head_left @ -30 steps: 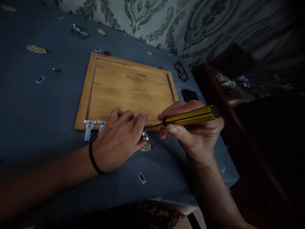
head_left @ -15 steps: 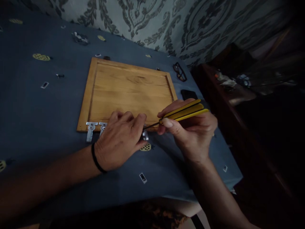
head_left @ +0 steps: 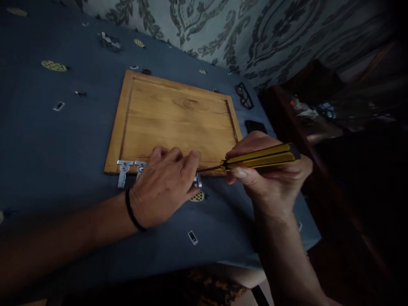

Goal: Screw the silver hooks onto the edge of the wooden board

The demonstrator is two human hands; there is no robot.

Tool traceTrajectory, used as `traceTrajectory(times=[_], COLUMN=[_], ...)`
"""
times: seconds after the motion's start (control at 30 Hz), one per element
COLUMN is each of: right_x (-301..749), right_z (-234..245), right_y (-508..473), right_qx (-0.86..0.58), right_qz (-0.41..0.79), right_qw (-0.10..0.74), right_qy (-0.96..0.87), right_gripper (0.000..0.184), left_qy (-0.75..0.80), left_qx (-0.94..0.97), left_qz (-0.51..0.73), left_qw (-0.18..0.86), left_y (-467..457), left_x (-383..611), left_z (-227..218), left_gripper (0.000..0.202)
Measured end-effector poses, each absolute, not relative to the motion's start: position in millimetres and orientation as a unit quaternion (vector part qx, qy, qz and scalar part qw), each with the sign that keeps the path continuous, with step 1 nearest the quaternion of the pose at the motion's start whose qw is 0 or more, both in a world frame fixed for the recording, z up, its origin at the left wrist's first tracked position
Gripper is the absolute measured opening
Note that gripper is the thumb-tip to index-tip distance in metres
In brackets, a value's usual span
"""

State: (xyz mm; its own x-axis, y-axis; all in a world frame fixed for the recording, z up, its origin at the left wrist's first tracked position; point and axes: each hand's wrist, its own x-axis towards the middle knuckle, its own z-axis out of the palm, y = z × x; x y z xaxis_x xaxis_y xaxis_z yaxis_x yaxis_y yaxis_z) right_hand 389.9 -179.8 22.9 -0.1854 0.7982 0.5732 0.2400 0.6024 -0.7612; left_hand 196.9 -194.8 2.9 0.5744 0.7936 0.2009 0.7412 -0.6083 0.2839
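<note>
A wooden panel lies flat on a blue patterned cloth. Metal brackets are fixed along its near edge. My left hand rests over that edge with fingers curled, pressing on a metal bracket that it mostly hides. My right hand is closed round a yellow and black screwdriver. Its thin shaft points left, with the tip at the panel's near edge beside my left fingertips.
Black glasses and a dark phone lie right of the panel. Small metal parts and a screw sit on the cloth at the far left. A dark wooden cabinet stands to the right.
The screwdriver handle has turned in my right hand and sits a little further right than half a second ago. My left hand stays on the bracket. The view shifted slightly.
</note>
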Motion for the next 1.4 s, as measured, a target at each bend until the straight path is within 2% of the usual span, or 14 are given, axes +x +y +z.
traceTrajectory(times=[0.3, 0.43, 0.9, 1.1, 1.27, 1.4], right_x=[383.5, 381.9, 381.8, 381.3, 382.2, 388.9], right_z=[16.7, 17.9, 16.6, 17.3, 21.4, 22.3], right_y=[-181.7, -179.8, -182.0, -181.7, -182.4, -182.2], right_qx=[-0.365, -0.36, -0.421, -0.417, -0.384, -0.365], right_qz=[0.147, 0.152, 0.19, 0.22, 0.314, 0.38], right_qw=[0.596, 0.649, 0.581, 0.572, 0.557, 0.533], right_qy=[-0.7, -0.653, -0.67, -0.672, -0.665, -0.662], right_gripper=[0.008, 0.016, 0.022, 0.016, 0.009, 0.025], left_qy=[0.435, 0.435, 0.437, 0.434, 0.434, 0.435], left_qx=[0.883, 0.884, 0.883, 0.885, 0.885, 0.885], left_qz=[0.154, 0.142, 0.144, 0.146, 0.147, 0.147], left_qw=[0.086, 0.092, 0.096, 0.087, 0.081, 0.082], left_y=[-194.3, -194.4, -193.7, -194.7, -195.2, -194.8], left_x=[197.4, 197.3, 198.3, 196.9, 197.0, 197.3], left_z=[3.1, 4.6, 4.1, 4.7, 4.2, 3.0], left_gripper=[0.046, 0.047, 0.045, 0.044, 0.045, 0.047])
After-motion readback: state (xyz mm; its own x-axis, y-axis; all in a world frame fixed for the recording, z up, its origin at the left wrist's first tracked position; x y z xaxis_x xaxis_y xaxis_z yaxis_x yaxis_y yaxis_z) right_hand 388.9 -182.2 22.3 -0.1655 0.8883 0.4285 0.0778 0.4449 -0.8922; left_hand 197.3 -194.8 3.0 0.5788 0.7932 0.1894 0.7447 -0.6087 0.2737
